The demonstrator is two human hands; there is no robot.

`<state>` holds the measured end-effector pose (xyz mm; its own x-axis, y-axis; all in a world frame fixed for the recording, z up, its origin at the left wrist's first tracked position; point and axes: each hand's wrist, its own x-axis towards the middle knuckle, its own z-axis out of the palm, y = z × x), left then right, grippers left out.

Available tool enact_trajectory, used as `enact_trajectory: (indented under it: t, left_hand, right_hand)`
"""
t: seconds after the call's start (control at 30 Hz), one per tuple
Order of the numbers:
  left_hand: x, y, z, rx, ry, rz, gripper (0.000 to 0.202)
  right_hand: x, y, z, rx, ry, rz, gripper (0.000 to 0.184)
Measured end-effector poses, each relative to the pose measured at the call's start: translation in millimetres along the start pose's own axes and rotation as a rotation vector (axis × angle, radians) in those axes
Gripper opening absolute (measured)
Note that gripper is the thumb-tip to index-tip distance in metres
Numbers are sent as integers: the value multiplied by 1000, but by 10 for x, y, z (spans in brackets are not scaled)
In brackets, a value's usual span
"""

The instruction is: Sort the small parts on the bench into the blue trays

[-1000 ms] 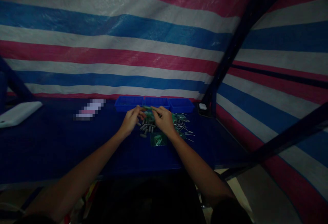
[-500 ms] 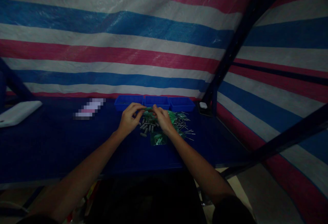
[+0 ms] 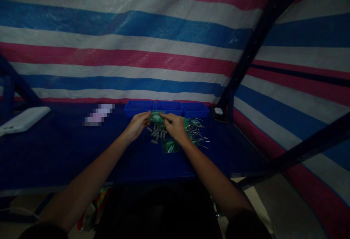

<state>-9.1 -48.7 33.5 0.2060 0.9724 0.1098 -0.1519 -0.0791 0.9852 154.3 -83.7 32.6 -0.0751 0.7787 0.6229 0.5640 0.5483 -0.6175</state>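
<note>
Between my two hands is a small clear green plastic bag [image 3: 156,117] with pale pieces inside. My left hand [image 3: 138,125] pinches its left edge between thumb and fingers. At its right side my right hand [image 3: 175,126] grips it, the fingertips lying on the plastic. Below the hands lie several grey cylindrical pieces [image 3: 158,134] on the blue table. Another green bag [image 3: 170,146] with pale pieces lies flat near my right wrist. Thin metal pins or rivets [image 3: 195,131] are heaped to the right of that wrist, over more green bags.
Three blue bins [image 3: 168,107] stand in a row behind the hands. A white device [image 3: 26,119] lies at the far left of the blue table [image 3: 109,159], with a blurred-out item [image 3: 98,115] closer in. A small white case [image 3: 218,111] sits by the right frame post.
The bag between my hands has been spread flatter, so more of it shows. My hands have moved slightly apart, and the view has shifted a little.
</note>
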Motion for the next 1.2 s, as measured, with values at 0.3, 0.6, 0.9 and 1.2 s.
enact_trajectory:
  t: [0.3, 0.6, 0.9, 1.2]
  left_hand:
    - [-86, 16, 53, 483, 108, 533, 22]
    - [-100, -22, 135, 212, -162, 109, 45]
    - [23, 157, 41, -222, 9, -313, 9]
    - [216, 15, -160, 220, 157, -94, 55]
  right_hand:
    - [40, 40, 7, 101, 55, 173, 30]
    - [8, 35, 1, 27, -55, 31, 29]
    - [27, 51, -44, -157, -51, -66, 43]
    - [68, 345, -482, -584, 51, 340, 35]
